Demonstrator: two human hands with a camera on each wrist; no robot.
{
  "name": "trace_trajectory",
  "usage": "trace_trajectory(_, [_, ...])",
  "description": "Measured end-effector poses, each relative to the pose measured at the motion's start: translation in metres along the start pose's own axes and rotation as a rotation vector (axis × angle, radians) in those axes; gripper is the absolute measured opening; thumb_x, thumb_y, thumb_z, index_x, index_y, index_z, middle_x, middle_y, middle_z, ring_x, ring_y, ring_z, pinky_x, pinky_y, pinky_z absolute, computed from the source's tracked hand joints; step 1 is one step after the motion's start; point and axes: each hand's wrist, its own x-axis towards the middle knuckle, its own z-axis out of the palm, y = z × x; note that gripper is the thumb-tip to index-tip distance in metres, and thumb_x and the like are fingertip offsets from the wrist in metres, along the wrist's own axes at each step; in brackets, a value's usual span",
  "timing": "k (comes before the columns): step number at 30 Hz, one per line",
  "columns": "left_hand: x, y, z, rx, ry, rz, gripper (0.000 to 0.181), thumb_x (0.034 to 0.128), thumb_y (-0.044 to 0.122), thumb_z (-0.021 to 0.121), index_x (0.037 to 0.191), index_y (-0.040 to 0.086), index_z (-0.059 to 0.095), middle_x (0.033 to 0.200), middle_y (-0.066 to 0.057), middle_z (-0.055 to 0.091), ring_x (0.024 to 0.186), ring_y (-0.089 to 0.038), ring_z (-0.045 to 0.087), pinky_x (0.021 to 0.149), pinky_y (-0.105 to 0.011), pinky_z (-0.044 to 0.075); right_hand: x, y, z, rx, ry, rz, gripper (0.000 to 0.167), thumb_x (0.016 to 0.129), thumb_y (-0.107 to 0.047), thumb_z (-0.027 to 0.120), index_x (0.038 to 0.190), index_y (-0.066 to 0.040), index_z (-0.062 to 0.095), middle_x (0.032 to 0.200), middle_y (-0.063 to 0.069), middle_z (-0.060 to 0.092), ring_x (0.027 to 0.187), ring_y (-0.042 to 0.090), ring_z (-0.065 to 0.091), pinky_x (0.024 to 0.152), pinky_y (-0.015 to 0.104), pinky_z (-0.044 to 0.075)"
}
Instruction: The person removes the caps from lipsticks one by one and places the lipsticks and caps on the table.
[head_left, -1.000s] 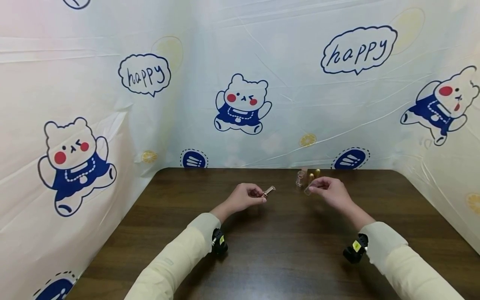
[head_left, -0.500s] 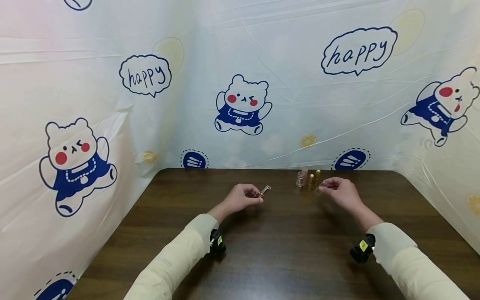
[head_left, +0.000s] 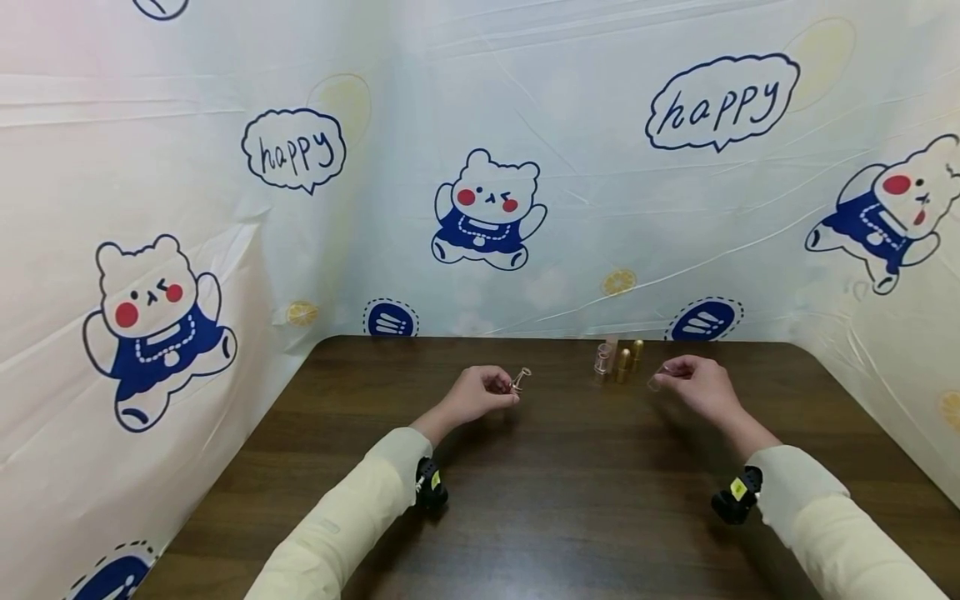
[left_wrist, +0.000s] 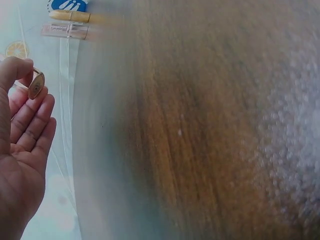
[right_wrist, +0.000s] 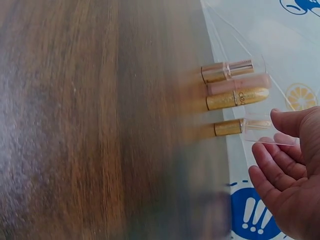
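Note:
In the head view my left hand (head_left: 474, 392) pinches a small rose-gold lipstick tube (head_left: 520, 381) between thumb and fingers, tilted above the table. Its shiny oval end (left_wrist: 36, 86) faces the left wrist camera. Further right, my right hand (head_left: 702, 386) pinches a clear plastic cap (right_wrist: 256, 134) between thumb and fingertips. Just left of that hand stand several lipsticks: a clear-capped one (head_left: 602, 360), a pinkish one (head_left: 612, 342) partly hidden behind it, and two gold ones, a nearer (head_left: 623, 365) and a farther (head_left: 637, 350).
The brown wooden table (head_left: 555, 500) ends at a far edge close behind the lipsticks. A printed cloth (head_left: 570, 208) hangs upright behind it and along both sides.
My right hand has moved right with the clear cap, away from the standing lipsticks, uncovering the gold ones. The left hand has shifted slightly left, and the tube in it has turned.

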Motion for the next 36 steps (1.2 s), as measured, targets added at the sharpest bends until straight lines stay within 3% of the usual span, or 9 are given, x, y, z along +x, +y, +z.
trace_trajectory(15, [-0.005,0.0,-0.009,0.012,0.033,-0.017,0.013,0.0827,0.012,0.078,0.089,0.01,0.068,0.084,-0.001,0.065,0.078,-0.017,0.06,0.07,-0.032,0.049,0.0,0.013,-0.011,-0.076,0.009,0.002,0.034,0.09,-0.024,0.072,0.107,0.005,0.065,0.1,0.02,0.068,0.091,0.032,0.063,0.076,0.045,0.052])
trace_trajectory(18, [-0.003,-0.007,-0.01,0.022,0.043,-0.024,0.013,0.0827,0.012,0.078,0.089,0.011,0.067,0.084,-0.001,0.065,0.078,-0.017,0.06,0.071,-0.033,0.048,0.0,0.016,-0.014,-0.089,0.003,0.011,0.035,0.09,-0.025,0.072,0.107,0.005,0.065,0.1,0.02,0.067,0.09,0.032,0.062,0.075,0.044,0.052])
trace_trajectory(24, [-0.006,-0.01,-0.015,0.054,0.063,-0.052,0.014,0.083,0.011,0.077,0.091,0.011,0.066,0.085,0.0,0.064,0.079,-0.017,0.058,0.073,-0.034,0.047,0.0,0.018,-0.017,-0.107,-0.009,0.025,0.034,0.09,-0.024,0.07,0.107,0.004,0.064,0.1,0.02,0.066,0.089,0.032,0.061,0.074,0.045,0.052])
trace_trajectory(36, [-0.013,-0.012,-0.03,0.095,0.085,-0.063,0.014,0.086,0.018,0.076,0.093,0.012,0.066,0.088,0.0,0.065,0.081,-0.017,0.058,0.077,-0.035,0.048,0.006,0.023,-0.021,-0.128,-0.017,0.05,0.034,0.091,-0.022,0.069,0.108,0.007,0.063,0.1,0.022,0.066,0.09,0.033,0.06,0.075,0.046,0.05])
